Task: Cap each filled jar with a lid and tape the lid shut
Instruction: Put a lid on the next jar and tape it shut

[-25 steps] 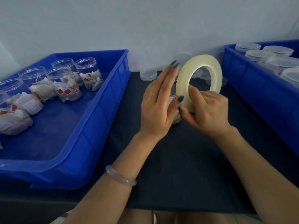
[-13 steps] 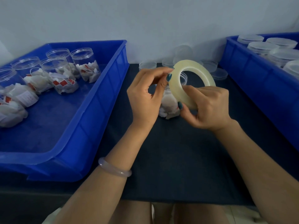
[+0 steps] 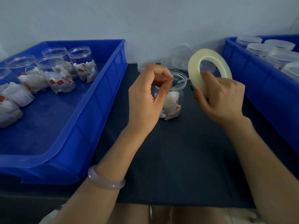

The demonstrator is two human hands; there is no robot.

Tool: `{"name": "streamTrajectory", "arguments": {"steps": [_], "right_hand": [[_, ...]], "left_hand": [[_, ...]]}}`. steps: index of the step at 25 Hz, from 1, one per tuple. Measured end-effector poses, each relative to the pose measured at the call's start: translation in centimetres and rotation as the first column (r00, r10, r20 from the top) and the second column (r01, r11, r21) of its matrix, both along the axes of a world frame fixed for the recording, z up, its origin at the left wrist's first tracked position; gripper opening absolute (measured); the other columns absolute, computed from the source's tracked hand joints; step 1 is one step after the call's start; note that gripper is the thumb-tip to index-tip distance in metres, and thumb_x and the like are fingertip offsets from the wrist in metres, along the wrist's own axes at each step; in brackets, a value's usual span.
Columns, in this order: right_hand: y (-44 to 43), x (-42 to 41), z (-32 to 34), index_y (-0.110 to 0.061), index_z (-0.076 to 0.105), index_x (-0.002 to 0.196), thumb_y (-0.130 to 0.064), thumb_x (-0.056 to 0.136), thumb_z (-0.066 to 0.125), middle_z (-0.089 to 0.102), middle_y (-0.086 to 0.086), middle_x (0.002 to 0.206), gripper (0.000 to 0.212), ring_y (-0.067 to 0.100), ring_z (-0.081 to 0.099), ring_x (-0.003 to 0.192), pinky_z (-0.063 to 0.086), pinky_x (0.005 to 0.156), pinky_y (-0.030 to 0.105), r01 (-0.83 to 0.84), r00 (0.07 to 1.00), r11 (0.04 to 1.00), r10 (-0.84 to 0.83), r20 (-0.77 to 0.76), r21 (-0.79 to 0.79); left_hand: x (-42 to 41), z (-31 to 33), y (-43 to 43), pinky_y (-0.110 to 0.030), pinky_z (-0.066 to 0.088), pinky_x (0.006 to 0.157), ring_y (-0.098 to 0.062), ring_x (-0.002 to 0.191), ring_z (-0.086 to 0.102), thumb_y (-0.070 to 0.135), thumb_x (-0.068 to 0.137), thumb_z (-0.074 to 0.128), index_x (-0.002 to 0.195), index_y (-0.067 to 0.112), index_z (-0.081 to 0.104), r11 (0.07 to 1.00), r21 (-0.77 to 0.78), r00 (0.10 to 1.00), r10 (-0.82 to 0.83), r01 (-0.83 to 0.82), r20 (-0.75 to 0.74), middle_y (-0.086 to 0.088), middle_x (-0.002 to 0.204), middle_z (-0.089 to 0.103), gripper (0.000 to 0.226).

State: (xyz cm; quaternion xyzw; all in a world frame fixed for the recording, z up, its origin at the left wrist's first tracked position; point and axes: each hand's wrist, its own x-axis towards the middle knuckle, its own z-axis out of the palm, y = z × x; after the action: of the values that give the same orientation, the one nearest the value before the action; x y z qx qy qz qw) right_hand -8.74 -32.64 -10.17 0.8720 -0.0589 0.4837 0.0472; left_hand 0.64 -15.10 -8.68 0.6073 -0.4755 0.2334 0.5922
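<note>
My right hand [image 3: 221, 97] grips a pale roll of clear tape [image 3: 195, 62], held upright above the dark table. My left hand [image 3: 145, 96] pinches the tape's free end [image 3: 183, 80], a thin strip stretched between thumb and roll. Just behind both hands stands an open, lidless clear jar [image 3: 174, 101] filled with white sachets. Loose clear lids [image 3: 179, 59] lie at the back of the table.
A blue bin [image 3: 90, 110] on the left holds several open filled jars [image 3: 80, 65]. A second blue bin [image 3: 252, 78] on the right holds capped jars [image 3: 260, 48]. A dark mat [image 3: 186, 159] covers the table between them; a pale wall runs behind.
My hands have drawn apart: the left pulled a short strip of tape off the roll toward the left, and the roll moved right and up, uncovering the jar.
</note>
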Motion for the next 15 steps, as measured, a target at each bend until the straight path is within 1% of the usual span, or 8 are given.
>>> {"name": "streamTrajectory", "arguments": {"steps": [3,4,6,8,10,12,14,15], "right_hand": [[-0.4,-0.3,0.4,-0.002,0.063,0.101,-0.060,0.099,0.031,0.039,0.002,0.058,0.066,0.021,0.038,0.048,0.026,0.051,0.029,0.093,0.995,0.993,-0.090,-0.048,0.070],[-0.4,-0.4,0.5,-0.003,0.063,0.095,-0.066,0.097,0.027,0.037,0.001,0.057,0.073,0.020,0.036,0.048,0.024,0.052,0.029,0.103,0.993,0.992,-0.098,-0.067,0.073],[0.1,-0.4,0.6,-0.007,0.060,0.077,-0.072,0.095,0.024,0.037,0.001,0.053,0.076,0.021,0.036,0.046,0.023,0.052,0.029,0.078,0.993,0.995,-0.072,-0.093,0.064],[0.9,-0.4,0.6,-0.010,0.061,0.071,-0.063,0.098,0.034,0.043,0.002,0.049,0.065,0.024,0.041,0.044,0.023,0.051,0.027,0.049,0.998,0.998,-0.047,-0.052,0.037],[2.0,-0.2,0.5,-0.010,0.065,0.075,-0.048,0.099,0.044,0.048,0.002,0.049,0.049,0.024,0.046,0.044,0.024,0.050,0.026,0.056,0.998,0.998,-0.056,-0.002,0.010],[3.2,-0.1,0.3,-0.009,0.065,0.083,-0.040,0.099,0.046,0.052,0.003,0.054,0.040,0.024,0.048,0.048,0.025,0.051,0.027,0.105,0.994,0.994,-0.105,-0.008,0.008],[4.1,-0.3,-0.1,-0.006,0.065,0.092,-0.036,0.099,0.042,0.053,0.003,0.058,0.039,0.024,0.049,0.052,0.026,0.054,0.029,0.133,0.990,0.991,-0.131,-0.044,0.034],[4.5,-0.5,-0.4,-0.004,0.064,0.097,-0.035,0.098,0.041,0.053,0.003,0.059,0.039,0.024,0.049,0.054,0.027,0.056,0.030,0.132,0.989,0.990,-0.128,-0.069,0.053]], "left_hand": [[-1.2,-0.3,1.5,-0.023,0.052,0.072,-0.004,0.078,0.061,0.005,0.092,0.066,0.096,0.019,0.053,0.995,0.034,0.995,-0.088,0.089,-0.052,0.019,0.087,0.057,0.018],[-1.4,-0.5,2.2,-0.021,0.051,0.071,-0.005,0.076,0.062,0.006,0.092,0.066,0.095,0.020,0.053,0.992,0.027,0.987,-0.120,0.124,-0.109,0.016,0.086,0.058,0.020],[-1.0,-0.8,3.3,-0.019,0.051,0.070,-0.007,0.073,0.062,0.005,0.091,0.067,0.093,0.022,0.053,0.988,-0.012,0.943,-0.149,0.152,-0.299,0.007,0.084,0.060,0.022],[-0.2,-0.8,4.1,-0.022,0.052,0.075,-0.007,0.073,0.061,0.007,0.091,0.067,0.093,0.019,0.055,0.986,-0.068,0.831,-0.166,0.153,-0.531,0.001,0.082,0.061,0.017],[0.9,-0.7,4.8,-0.026,0.052,0.080,-0.007,0.075,0.059,0.010,0.093,0.063,0.095,0.017,0.056,0.983,-0.079,0.728,-0.175,0.164,-0.663,0.003,0.082,0.062,0.010],[1.6,-0.7,5.2,-0.025,0.050,0.080,-0.006,0.076,0.058,0.017,0.098,0.058,0.098,0.016,0.058,0.979,-0.075,0.708,-0.190,0.190,-0.680,0.008,0.080,0.063,0.001],[1.6,-0.7,5.4,-0.023,0.050,0.077,-0.006,0.077,0.058,0.026,0.098,0.052,0.098,0.016,0.060,0.970,-0.089,0.721,-0.227,0.225,-0.655,0.010,0.079,0.062,0.013],[1.5,-0.8,5.4,-0.022,0.050,0.075,-0.005,0.077,0.058,0.030,0.097,0.051,0.097,0.016,0.061,0.970,-0.067,0.743,-0.222,0.233,-0.632,0.012,0.078,0.061,0.017]]}}
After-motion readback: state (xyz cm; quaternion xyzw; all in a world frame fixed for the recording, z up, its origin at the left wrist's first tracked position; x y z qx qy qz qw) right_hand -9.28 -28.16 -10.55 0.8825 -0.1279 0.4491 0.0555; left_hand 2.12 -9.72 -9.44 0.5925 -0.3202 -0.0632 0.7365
